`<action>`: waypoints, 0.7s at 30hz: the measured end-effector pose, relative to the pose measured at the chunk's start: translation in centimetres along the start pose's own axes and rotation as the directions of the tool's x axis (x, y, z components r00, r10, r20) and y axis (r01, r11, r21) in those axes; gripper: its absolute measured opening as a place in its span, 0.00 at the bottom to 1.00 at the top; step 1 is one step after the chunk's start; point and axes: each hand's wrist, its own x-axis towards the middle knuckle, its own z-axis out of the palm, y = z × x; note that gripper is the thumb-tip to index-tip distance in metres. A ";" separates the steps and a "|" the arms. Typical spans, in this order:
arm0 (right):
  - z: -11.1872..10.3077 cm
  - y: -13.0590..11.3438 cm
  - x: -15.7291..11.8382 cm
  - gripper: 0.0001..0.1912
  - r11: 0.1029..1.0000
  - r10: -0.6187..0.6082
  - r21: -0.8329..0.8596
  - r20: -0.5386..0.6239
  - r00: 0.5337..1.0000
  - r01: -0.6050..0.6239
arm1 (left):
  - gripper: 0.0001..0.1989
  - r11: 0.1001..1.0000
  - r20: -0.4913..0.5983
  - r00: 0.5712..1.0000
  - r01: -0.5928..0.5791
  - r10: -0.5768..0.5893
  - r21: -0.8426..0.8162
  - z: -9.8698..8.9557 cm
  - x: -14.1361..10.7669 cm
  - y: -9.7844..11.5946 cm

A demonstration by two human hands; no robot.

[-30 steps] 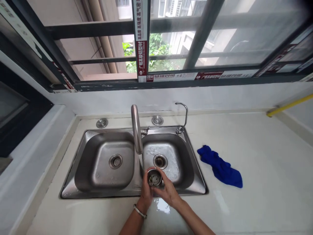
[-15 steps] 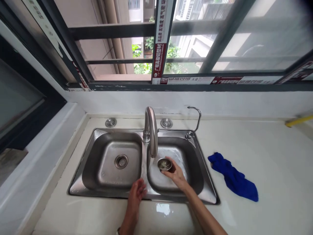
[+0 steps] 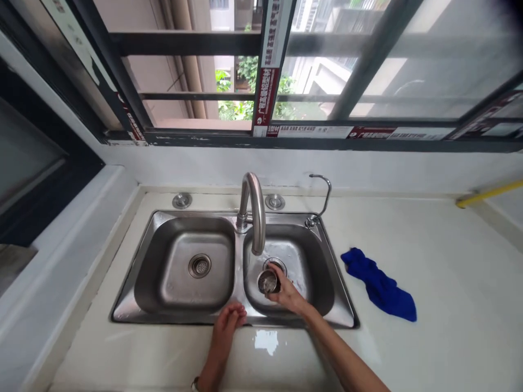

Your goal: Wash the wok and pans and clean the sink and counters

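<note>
My right hand [image 3: 285,289] is in the right basin, its fingers and thumb round a small metal sink strainer basket [image 3: 267,282]. The strainer is tilted toward me; some wet residue seems to lie inside it. Just behind it, partly hidden by the fingers, is the right drain hole [image 3: 274,263]. My left hand [image 3: 229,317] is at the front rim of the double sink [image 3: 180,316], near the divider. Its fingers are curled together and nothing shows in them. Above the strainer hangs the spout of the faucet [image 3: 257,218].
The left basin has a drain [image 3: 200,265] in its floor. Two round metal stoppers [image 3: 182,200] lie behind the sink. A thin curved tap [image 3: 326,190] stands at the back right corner. On the right counter lies a crumpled blue cloth [image 3: 382,286]. A yellow pipe [image 3: 490,193] is at far right.
The strainer has come slightly toward me and tilted, and the drain hole now shows behind it. My left hand's fingers have drawn closer together. The whole view has shifted a little.
</note>
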 end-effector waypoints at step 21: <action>6.9 -4.6 1.7 0.39 0.667 0.095 0.732 -0.270 0.958 0.140 | 0.25 0.998 0.041 0.997 -0.061 0.061 -0.002 -0.8 0.9 -1.8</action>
